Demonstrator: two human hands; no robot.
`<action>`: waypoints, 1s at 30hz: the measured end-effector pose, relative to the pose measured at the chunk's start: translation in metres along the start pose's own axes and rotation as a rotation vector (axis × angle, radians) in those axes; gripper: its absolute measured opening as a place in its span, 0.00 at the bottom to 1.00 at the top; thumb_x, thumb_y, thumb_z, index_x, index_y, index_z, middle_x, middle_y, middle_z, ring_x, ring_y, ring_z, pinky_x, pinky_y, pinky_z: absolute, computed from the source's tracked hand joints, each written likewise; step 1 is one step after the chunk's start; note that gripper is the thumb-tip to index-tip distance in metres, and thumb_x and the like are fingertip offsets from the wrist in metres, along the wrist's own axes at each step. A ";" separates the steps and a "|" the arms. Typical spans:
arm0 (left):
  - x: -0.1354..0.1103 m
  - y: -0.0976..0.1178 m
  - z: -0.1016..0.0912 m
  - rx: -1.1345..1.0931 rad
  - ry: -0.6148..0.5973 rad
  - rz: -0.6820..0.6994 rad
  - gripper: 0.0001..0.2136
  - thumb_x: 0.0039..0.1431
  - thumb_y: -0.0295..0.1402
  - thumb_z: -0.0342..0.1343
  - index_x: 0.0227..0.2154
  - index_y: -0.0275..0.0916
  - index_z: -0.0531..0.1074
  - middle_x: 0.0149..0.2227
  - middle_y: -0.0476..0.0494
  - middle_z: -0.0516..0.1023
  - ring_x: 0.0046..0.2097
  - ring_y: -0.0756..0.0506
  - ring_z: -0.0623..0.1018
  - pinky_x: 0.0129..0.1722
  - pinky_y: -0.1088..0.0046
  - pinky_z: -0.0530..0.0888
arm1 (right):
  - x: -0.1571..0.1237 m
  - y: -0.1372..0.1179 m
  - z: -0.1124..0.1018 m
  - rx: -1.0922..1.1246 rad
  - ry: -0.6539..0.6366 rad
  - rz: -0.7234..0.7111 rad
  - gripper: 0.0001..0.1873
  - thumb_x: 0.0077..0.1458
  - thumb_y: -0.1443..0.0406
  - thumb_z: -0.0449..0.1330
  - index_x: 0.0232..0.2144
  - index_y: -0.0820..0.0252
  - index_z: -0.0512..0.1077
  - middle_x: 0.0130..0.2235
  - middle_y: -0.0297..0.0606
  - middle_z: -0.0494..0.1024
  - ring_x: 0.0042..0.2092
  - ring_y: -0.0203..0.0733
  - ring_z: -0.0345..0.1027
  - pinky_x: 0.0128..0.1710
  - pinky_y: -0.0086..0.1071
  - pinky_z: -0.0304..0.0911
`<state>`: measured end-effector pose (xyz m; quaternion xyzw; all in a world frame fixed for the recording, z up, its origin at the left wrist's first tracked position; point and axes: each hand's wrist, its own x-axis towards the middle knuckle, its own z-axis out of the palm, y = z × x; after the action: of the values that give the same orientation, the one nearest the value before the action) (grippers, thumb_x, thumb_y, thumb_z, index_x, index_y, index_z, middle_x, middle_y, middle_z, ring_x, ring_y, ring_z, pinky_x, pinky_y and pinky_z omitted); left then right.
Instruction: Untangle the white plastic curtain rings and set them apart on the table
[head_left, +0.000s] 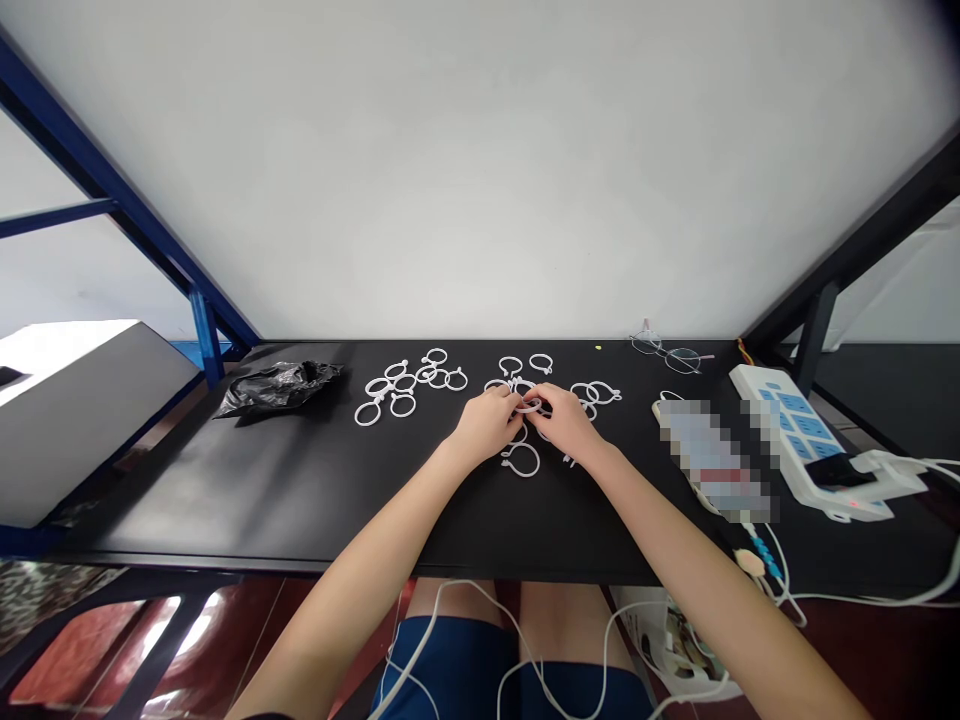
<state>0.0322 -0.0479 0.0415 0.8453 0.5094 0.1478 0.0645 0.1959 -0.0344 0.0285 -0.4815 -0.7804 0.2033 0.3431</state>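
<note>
My left hand (pixel 484 425) and my right hand (pixel 568 420) meet over the middle of the black table. Between their closed fingertips is a white plastic curtain ring (pixel 531 406), gripped from both sides. More white rings with small knobbed ends lie around and partly under my hands, among them a lower ring (pixel 537 467) and a back ring (pixel 541 357). Right of my right hand lie a few overlapping rings (pixel 616 394). A loose group of several rings (pixel 403 405) spreads to the left of my left hand. The fingers hide part of the held ring.
A crumpled black plastic bag (pixel 281 385) lies at the left of the black table (pixel 300 510). Eyeglasses (pixel 682 362) rest at the back right. A phone (pixel 712 460) with a cable and a white power strip (pixel 795 430) are on the right. White cables hang over my lap.
</note>
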 end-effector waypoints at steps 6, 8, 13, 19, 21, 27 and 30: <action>0.000 0.001 0.000 0.005 0.001 0.003 0.09 0.61 0.31 0.47 0.40 0.39 0.71 0.39 0.44 0.73 0.42 0.46 0.74 0.37 0.74 0.72 | 0.000 -0.001 0.000 0.002 0.000 -0.002 0.03 0.51 0.69 0.58 0.30 0.57 0.71 0.33 0.36 0.75 0.37 0.42 0.69 0.39 0.36 0.63; 0.000 0.000 0.000 0.006 0.003 0.004 0.09 0.61 0.31 0.47 0.40 0.39 0.71 0.39 0.44 0.73 0.43 0.46 0.74 0.37 0.74 0.72 | 0.000 -0.001 0.000 0.000 0.002 -0.002 0.03 0.51 0.69 0.58 0.30 0.57 0.71 0.33 0.36 0.75 0.37 0.42 0.69 0.39 0.36 0.63; 0.000 0.000 0.001 -0.002 0.016 0.008 0.09 0.62 0.31 0.47 0.40 0.40 0.72 0.39 0.45 0.73 0.43 0.46 0.74 0.36 0.74 0.72 | 0.000 -0.001 0.001 -0.001 0.015 -0.002 0.03 0.51 0.69 0.58 0.30 0.57 0.71 0.33 0.36 0.75 0.37 0.42 0.69 0.39 0.36 0.63; 0.000 0.000 0.002 -0.016 0.018 0.010 0.09 0.62 0.31 0.47 0.40 0.40 0.71 0.40 0.45 0.73 0.44 0.47 0.73 0.38 0.74 0.72 | 0.000 0.002 0.002 -0.015 0.035 -0.005 0.02 0.51 0.68 0.58 0.30 0.57 0.71 0.33 0.36 0.76 0.37 0.42 0.69 0.39 0.36 0.63; 0.000 0.000 0.002 -0.014 0.016 0.005 0.09 0.62 0.31 0.46 0.41 0.40 0.71 0.40 0.44 0.73 0.44 0.47 0.73 0.38 0.74 0.72 | 0.000 0.003 0.002 -0.017 0.041 -0.009 0.02 0.51 0.68 0.59 0.30 0.57 0.71 0.33 0.36 0.76 0.37 0.43 0.69 0.40 0.36 0.63; 0.000 0.001 0.001 -0.017 0.024 0.001 0.09 0.62 0.31 0.46 0.40 0.40 0.71 0.40 0.44 0.73 0.43 0.46 0.74 0.37 0.74 0.72 | 0.000 0.001 0.001 -0.024 0.052 0.004 0.01 0.51 0.68 0.59 0.30 0.57 0.71 0.33 0.37 0.75 0.37 0.43 0.69 0.39 0.36 0.63; 0.000 0.001 0.000 -0.031 0.041 0.005 0.09 0.62 0.31 0.47 0.40 0.40 0.71 0.39 0.44 0.73 0.43 0.46 0.74 0.37 0.74 0.72 | 0.000 0.001 0.000 -0.033 0.068 -0.006 0.01 0.52 0.67 0.59 0.30 0.57 0.71 0.33 0.37 0.75 0.36 0.43 0.68 0.39 0.36 0.63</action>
<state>0.0329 -0.0481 0.0412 0.8421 0.5062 0.1734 0.0668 0.1965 -0.0340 0.0277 -0.4913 -0.7732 0.1729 0.3619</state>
